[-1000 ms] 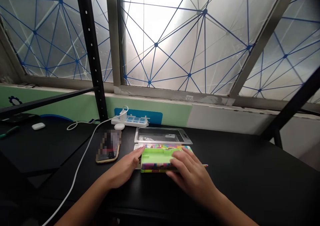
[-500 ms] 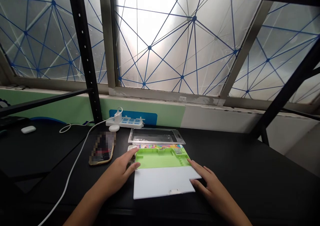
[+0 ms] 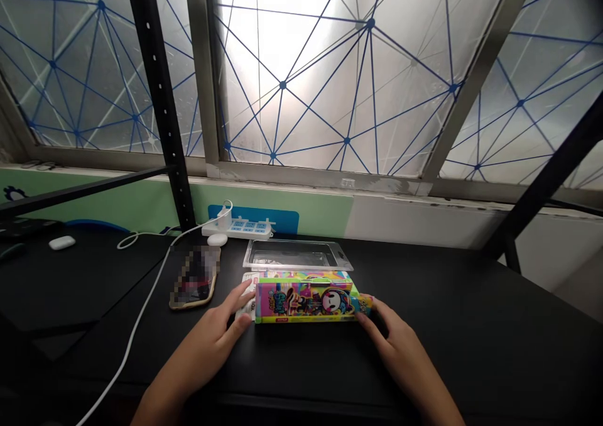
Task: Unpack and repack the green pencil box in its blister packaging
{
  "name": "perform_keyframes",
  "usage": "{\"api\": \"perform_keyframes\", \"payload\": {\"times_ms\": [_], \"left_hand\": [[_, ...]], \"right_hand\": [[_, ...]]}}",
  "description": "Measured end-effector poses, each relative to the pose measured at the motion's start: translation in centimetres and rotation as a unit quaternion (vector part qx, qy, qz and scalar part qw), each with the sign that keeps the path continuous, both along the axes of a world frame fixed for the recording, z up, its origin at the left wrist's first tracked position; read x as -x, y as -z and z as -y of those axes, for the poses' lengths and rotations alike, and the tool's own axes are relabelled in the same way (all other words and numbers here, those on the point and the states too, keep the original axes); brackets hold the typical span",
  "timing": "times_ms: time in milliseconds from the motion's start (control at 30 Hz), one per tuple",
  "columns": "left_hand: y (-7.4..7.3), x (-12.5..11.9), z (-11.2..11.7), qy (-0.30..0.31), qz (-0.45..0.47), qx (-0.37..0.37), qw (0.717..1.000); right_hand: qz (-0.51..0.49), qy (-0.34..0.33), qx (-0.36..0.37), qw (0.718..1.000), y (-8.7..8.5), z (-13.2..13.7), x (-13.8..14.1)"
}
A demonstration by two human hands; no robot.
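Note:
A brightly coloured cartoon pencil case [image 3: 306, 301] lies on the black table with its lid down, lime-green edges showing. At its right end a small printed flap [image 3: 366, 303] sticks out, pinched between the thumb and fingers of my right hand [image 3: 393, 332]. My left hand [image 3: 223, 322] rests by the left end, fingers apart, fingertips over a white printed card [image 3: 247, 310] that is partly under the case. Whether those fingertips touch the case, I cannot tell. Just behind the case is a clear plastic tray [image 3: 292, 256].
To the left lies a phone [image 3: 196, 278] with a blurred screen. A white cable [image 3: 141, 316] runs past it to a power strip [image 3: 245, 227] by the wall. White earbud cases [image 3: 217, 240] lie nearby. Black shelf posts [image 3: 160, 99] stand at both sides.
The white-lined lid, lying open towards me over a green interior before, is now folded shut with its cartoon print showing. My right hand has moved to the flap; the left has drawn slightly left.

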State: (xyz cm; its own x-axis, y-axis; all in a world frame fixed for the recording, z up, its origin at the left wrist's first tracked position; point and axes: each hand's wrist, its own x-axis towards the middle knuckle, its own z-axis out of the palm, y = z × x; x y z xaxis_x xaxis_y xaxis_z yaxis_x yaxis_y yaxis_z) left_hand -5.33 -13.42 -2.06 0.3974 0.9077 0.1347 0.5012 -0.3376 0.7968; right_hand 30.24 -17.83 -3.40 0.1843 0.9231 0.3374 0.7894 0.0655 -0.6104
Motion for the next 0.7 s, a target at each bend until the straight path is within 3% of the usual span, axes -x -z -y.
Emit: {"api": "perform_keyframes", "payload": {"times_ms": [267,467,567,700], "left_hand": [[0.5,0.0,0.0,-0.012,-0.021,-0.003,1.0],[-0.2,-0.6,0.0,-0.029,-0.033,-0.035,0.998],[-0.9,-1.5,0.0,-0.064,-0.012,-0.083,0.994],[-2.3,-2.7,-0.8,-0.114,-0.004,-0.194,0.974]], "right_hand": [[0.035,0.013,0.006,0.999,1.1,-0.3,-0.2],[0.058,-0.007,-0.001,0.998,1.6,-0.6,-0.4],[0.023,0.003,-0.006,1.0,1.2,-0.5,-0.2],[-0.074,-0.025,-0.042,0.996,-0.5,-1.3,0.3]]}}
